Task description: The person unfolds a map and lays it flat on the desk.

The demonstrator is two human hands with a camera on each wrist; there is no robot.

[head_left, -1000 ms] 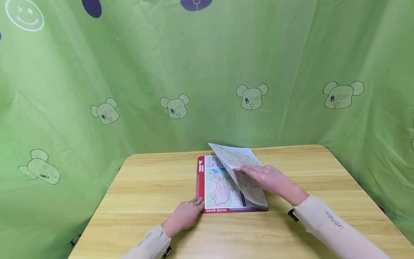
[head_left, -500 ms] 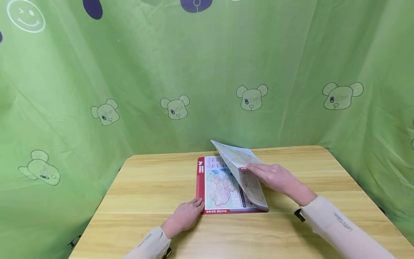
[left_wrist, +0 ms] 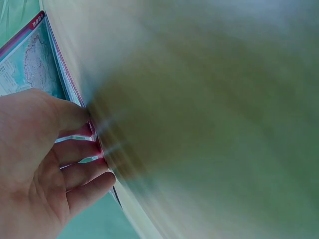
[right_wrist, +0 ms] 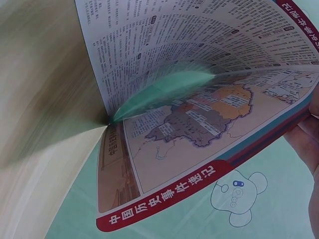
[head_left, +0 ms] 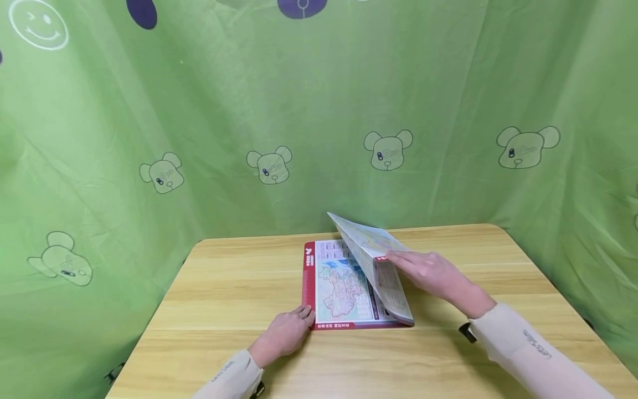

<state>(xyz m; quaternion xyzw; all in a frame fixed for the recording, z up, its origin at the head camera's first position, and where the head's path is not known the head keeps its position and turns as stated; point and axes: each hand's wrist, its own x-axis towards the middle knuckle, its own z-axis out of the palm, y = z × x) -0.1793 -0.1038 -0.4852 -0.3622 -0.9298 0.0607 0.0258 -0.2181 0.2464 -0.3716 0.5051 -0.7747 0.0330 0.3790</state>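
Note:
A folded map (head_left: 344,293) with red borders lies on the table, its upper part lifted and bent back toward the right. Coloured land maps and printed Chinese text cover its sheets. My right hand (head_left: 433,274) holds the raised sheet (head_left: 369,241) by its near edge; in the right wrist view the thumb and fingers (right_wrist: 304,137) grip its red rim. At the map's near left corner rests my left hand (head_left: 286,332), and its fairly straight fingers touch the edge in the left wrist view. The inner fold (right_wrist: 110,122) curves where both sheets meet.
The pale wooden table (head_left: 224,288) has rounded back corners. Green cloth (head_left: 319,111) printed with bear heads hangs behind and on both sides, near the table's back edge.
My right hand has moved a little to the right with the raised sheet, which stands slightly steeper, exposing more of the map below. The left hand has stayed at the corner.

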